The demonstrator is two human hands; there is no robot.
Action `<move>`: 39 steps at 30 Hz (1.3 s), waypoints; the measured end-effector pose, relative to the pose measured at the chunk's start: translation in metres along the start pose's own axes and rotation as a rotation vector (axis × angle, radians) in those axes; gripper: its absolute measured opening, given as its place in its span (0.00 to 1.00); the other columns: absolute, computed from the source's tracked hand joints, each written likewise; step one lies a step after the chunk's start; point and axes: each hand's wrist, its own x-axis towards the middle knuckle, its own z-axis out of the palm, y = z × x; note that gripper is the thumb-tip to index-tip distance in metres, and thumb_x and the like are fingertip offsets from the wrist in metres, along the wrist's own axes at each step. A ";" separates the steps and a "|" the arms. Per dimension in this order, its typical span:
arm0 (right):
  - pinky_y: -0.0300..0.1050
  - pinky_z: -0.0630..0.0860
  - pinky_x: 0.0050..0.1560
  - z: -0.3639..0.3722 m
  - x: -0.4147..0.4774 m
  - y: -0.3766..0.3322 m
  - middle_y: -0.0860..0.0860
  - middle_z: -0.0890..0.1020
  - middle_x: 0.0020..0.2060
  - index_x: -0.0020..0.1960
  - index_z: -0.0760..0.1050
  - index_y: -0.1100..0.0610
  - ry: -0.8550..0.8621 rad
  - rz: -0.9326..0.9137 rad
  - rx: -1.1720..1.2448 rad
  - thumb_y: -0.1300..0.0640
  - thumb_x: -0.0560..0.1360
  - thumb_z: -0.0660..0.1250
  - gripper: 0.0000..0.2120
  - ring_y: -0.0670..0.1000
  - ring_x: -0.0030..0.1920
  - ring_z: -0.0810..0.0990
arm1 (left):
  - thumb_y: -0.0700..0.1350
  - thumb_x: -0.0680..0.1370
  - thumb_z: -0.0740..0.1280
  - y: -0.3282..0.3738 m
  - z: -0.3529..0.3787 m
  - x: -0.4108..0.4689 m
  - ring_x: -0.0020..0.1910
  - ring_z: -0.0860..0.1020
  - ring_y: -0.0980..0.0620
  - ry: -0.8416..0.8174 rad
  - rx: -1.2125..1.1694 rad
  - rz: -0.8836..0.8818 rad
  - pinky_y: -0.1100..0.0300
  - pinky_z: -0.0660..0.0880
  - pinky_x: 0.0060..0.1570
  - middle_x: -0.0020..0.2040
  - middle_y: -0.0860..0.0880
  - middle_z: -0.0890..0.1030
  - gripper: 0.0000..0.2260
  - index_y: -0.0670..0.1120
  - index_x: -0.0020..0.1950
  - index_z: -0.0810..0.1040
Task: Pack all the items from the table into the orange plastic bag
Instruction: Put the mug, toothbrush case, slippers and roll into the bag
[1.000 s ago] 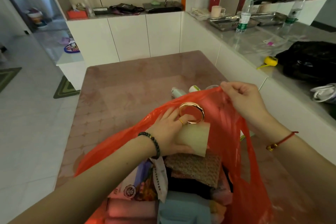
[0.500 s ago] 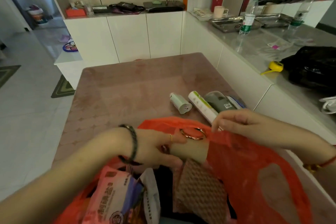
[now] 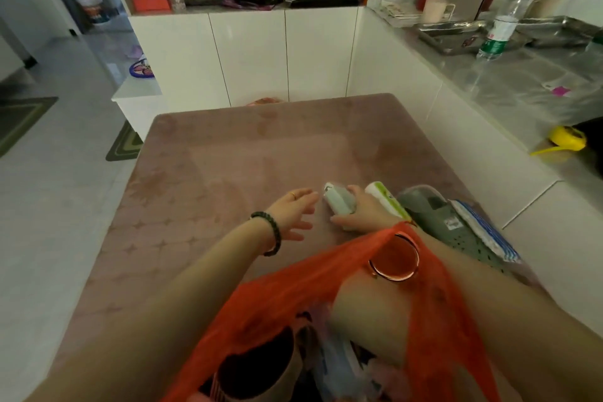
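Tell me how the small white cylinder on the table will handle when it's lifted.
The small white cylinder lies on its side, so it probably rolls if released. It looks rigid and likely light: the right hand wraps it alone.

You see an orange bag [image 3: 287, 297], a mauve star-patterned surface [image 3: 228, 166], a grey dotted shoe [image 3: 452, 227], a white-and-green tube [image 3: 386, 201] and a white bottle [image 3: 339, 202].
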 end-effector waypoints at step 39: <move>0.47 0.80 0.43 0.066 -0.352 -0.085 0.55 0.83 0.47 0.56 0.75 0.50 -0.308 -0.196 0.722 0.46 0.65 0.66 0.21 0.56 0.45 0.83 | 0.69 0.71 0.54 -0.177 -0.054 -0.323 0.52 0.78 0.64 -0.116 1.100 0.889 0.67 0.73 0.54 0.55 0.62 0.79 0.24 0.63 0.65 0.66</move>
